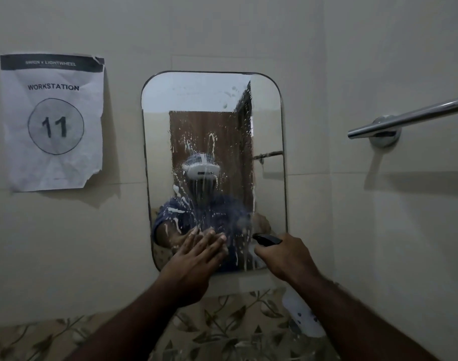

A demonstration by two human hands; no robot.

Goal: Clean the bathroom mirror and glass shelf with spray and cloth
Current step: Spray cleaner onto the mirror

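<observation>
A rounded rectangular wall mirror (pixel 214 162) hangs on a beige tiled wall, its glass spattered and streaked with white spray droplets. The left hand (pixel 196 259) lies flat with straight fingers against the lower glass. The right hand (pixel 285 256) holds a white spray bottle with a black nozzle (pixel 268 239) aimed at the mirror. A crumpled paper sign reading "WORKSTATION 11" (pixel 53 121) is left, a chrome towel bar (pixel 410 118) right.
</observation>
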